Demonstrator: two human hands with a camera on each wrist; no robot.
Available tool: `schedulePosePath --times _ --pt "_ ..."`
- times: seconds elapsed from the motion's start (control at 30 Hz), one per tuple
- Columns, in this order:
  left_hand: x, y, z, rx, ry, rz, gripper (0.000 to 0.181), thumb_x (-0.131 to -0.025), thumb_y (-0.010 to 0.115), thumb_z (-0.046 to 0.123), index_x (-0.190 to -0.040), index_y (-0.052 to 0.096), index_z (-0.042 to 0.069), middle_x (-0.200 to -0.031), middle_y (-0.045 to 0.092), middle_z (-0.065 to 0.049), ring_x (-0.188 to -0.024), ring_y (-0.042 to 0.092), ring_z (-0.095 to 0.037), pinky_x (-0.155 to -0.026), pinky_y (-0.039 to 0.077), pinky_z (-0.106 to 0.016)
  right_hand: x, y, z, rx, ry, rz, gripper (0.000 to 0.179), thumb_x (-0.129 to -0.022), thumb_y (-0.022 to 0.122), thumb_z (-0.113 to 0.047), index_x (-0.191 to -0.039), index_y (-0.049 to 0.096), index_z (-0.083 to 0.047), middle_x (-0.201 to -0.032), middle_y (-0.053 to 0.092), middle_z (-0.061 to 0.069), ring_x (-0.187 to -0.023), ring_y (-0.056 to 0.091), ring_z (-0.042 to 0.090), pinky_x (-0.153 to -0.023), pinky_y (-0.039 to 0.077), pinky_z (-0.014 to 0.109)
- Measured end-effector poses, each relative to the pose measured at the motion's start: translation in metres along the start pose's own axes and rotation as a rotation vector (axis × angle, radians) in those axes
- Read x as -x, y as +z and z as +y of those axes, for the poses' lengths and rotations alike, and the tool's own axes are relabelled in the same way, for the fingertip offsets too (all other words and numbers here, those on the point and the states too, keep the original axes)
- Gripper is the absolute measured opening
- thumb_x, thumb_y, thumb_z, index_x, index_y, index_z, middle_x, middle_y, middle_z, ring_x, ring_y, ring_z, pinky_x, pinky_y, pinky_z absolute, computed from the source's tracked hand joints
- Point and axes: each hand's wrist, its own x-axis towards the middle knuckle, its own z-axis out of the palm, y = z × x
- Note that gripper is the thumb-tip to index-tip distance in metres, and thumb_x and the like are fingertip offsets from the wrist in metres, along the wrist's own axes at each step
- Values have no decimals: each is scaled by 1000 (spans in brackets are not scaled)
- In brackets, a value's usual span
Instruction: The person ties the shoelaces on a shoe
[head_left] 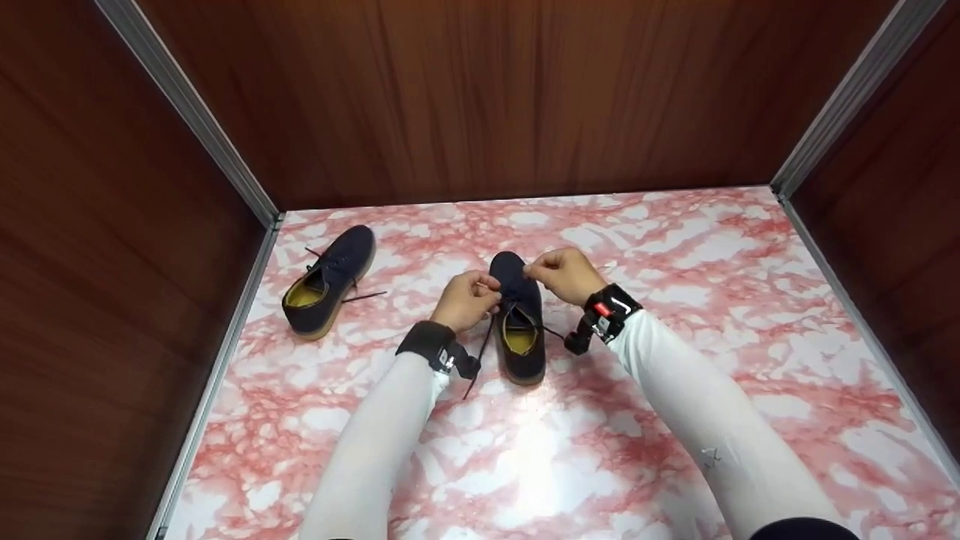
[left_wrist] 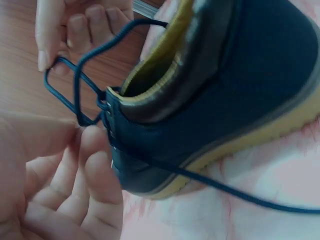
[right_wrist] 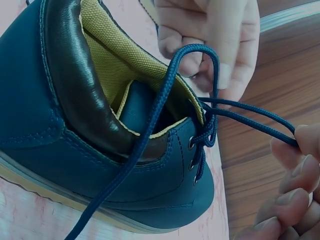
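A dark navy lace-up shoe (head_left: pixel 523 367) with a yellow lining stands upright on the floor, toe pointing away from me. My left hand (head_left: pixel 463 302) is at its left side, pinching the blue shoelace (left_wrist: pixel 76 85) between thumb and forefinger close to the eyelets. On the other side my right hand (head_left: pixel 568 276) pinches the end of a lace loop (right_wrist: pixel 255 112), drawn out from the knot at the eyelets. One loose lace end (head_left: pixel 481 352) trails down on the left; another runs out to the right, toward the right wrist camera.
A matching navy shoe (head_left: pixel 337 274) stands to the left, its laces spread loosely beside it. The floor (head_left: pixel 675 450) has a red-and-white marbled pattern. Dark wood panels (head_left: pixel 480 97) with metal edging enclose the back and both sides.
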Motion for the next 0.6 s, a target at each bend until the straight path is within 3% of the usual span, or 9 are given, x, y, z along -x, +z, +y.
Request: schedulePosePath --times 0.2,0.6 --pt "-3 3 1 -174 97 -34 23 -88 81 12 -109 74 5 -89 73 -5 -77 63 -9 -70 50 -18 0 0 0 -7 1 0 23 -98 71 -27 -92 83 -8 -71 59 -12 -75 49 13 -66 38 26" --pt "-7 17 1 -300 153 41 16 -89 83 17 -97 74 6 -84 69 -1 -76 59 -7 -73 47 -20 0 -2 2 -26 10 -3 25 -98 71 -27 -97 81 -4 -67 54 -15 -71 46 10 -63 35 24"
